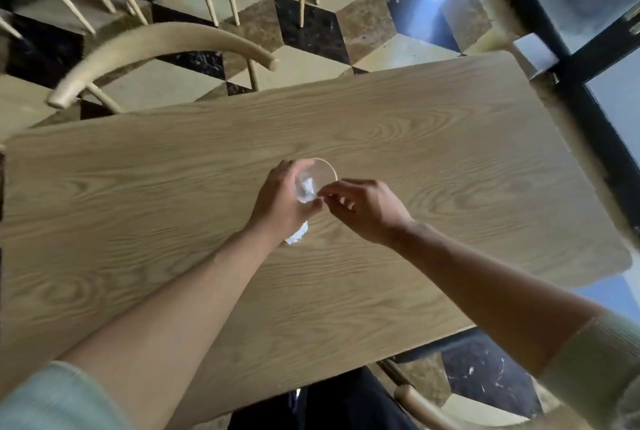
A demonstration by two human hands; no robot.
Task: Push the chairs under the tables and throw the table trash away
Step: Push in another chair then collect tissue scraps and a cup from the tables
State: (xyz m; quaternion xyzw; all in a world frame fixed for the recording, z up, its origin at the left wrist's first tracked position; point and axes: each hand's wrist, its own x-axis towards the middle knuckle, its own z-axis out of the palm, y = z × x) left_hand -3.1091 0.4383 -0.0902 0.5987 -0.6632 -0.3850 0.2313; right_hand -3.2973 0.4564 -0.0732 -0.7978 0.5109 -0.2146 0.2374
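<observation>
Head view, looking down on a wooden table (433,138): the left hand (280,199) curls round a clear plastic cup (320,175) near the table's middle, crumpled white tissue (306,189) inside, its mouth tipped up and away. The right hand (367,209) is just right of the rim, thumb and forefinger pinched at the tissue, other fingers loosely curled. The cup's base is hidden behind the left hand; a curved-back chair (156,45) stands beyond the far edge, seemingly not fully pushed in.

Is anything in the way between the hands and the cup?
No. The left hand already grips the clear cup holding crumpled paper, and the right hand touches near its rim. No bin is visible.
</observation>
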